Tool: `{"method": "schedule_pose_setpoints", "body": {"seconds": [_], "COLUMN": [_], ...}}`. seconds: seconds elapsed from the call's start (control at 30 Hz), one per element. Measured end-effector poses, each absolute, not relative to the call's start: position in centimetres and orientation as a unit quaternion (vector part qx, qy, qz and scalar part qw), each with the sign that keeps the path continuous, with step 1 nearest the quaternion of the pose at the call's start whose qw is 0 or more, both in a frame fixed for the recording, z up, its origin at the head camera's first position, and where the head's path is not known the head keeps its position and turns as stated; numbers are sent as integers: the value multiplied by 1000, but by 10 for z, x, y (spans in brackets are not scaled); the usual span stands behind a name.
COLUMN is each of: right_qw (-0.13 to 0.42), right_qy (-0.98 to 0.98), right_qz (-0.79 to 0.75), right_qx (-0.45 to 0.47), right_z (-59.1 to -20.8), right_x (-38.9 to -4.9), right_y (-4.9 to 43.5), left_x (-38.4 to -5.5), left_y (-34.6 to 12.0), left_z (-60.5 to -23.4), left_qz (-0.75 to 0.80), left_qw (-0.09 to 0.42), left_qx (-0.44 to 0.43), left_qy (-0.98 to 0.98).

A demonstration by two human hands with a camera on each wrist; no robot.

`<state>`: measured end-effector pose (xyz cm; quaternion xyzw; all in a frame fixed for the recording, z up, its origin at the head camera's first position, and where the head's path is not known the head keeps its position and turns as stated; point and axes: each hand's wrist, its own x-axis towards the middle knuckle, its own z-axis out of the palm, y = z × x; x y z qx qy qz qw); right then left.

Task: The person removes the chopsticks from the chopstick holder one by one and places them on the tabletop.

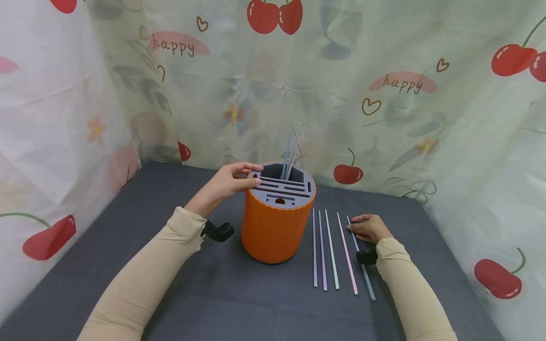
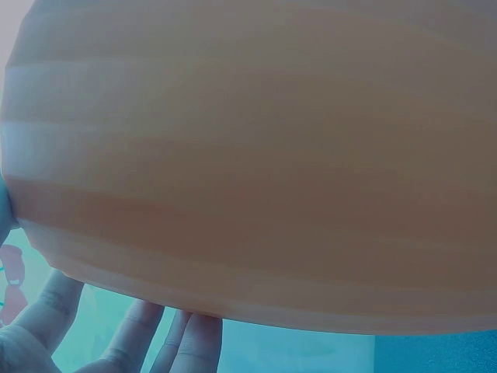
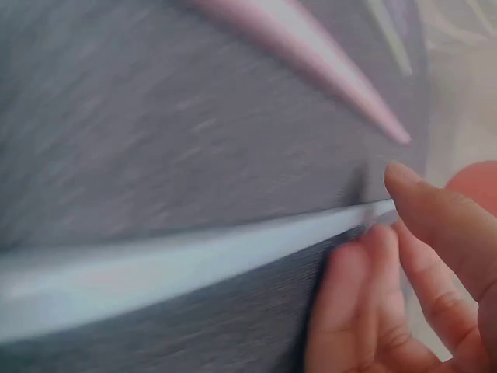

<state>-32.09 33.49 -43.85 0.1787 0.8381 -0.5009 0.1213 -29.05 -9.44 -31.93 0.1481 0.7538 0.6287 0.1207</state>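
An orange round utensil holder (image 1: 273, 232) with a grey slotted top (image 1: 279, 189) stands upright at the middle of the table. My left hand (image 1: 232, 182) holds its upper left rim; in the left wrist view, fingers (image 2: 198, 342) lie along its ribbed side. Several chopsticks (image 1: 294, 154), light blue and pinkish among them, stand in its rear opening. To the right, my right hand (image 1: 370, 228) pinches a light blue chopstick (image 1: 368, 279) near its thin far end. The right wrist view shows thumb and fingers around the tip of this chopstick (image 3: 178, 268).
Left of the held chopstick lie a pink chopstick (image 1: 347, 255), a pale green one (image 1: 331, 251) and two purple ones (image 1: 323, 255), roughly side by side. The dark grey table (image 1: 239, 303) is bordered by a cherry-print curtain (image 1: 273, 85) behind and at both sides.
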Motion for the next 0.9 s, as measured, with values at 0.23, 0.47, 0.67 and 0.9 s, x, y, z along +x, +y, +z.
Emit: {"method": "schedule_pose_setpoints", "body": {"seconds": [0.23,0.47,0.67,0.9], "right_qw": [93,16,-23,-24], "right_qy": [742,637,588,586], "right_qz": [-657,-769,-804,-805], "right_qx": [99,-40,-85,-87], "right_z": [-358,-267,-221,-216], "right_x": [-326,-324,-321,-326], "right_y": [312,259,214,179], "left_x": [-289,-289,-290,-292], "left_y": [-97,-95,-96,-94], "left_z": [-319,-317,-318,-320], "left_qz": [626,624,625,629], "left_qw": [122,124,124,123], "left_qx": [147,144,148,148], "left_qy": [756,758,756,753]}}
